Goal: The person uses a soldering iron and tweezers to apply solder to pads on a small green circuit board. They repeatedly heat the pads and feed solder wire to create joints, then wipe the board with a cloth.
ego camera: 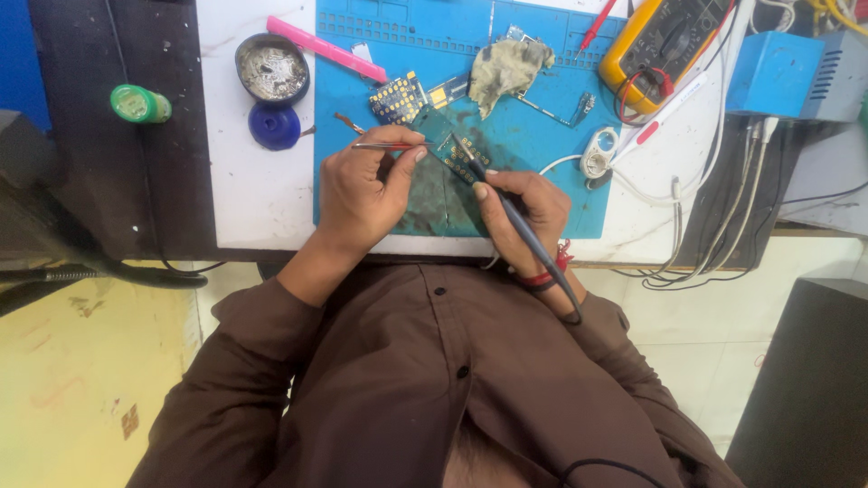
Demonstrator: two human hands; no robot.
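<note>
Left of centre, my left hand point(366, 185) pinches tweezers point(391, 145), tips toward the circuit board point(457, 149) on the blue mat point(542, 194), upper middle of the counter point(258, 190). My right hand point(529, 212) is closed on a soldering iron point(515, 226), its tip on the board. I judge soldering under way; steadiness matters.

Bright, even light, soft shadows, sharp centre, slight wide-angle stretch at edges.

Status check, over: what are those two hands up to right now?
Left hand gripping tweezers. Right hand holding soldering iron, tip on circuit board. Nothing blocking.
</note>
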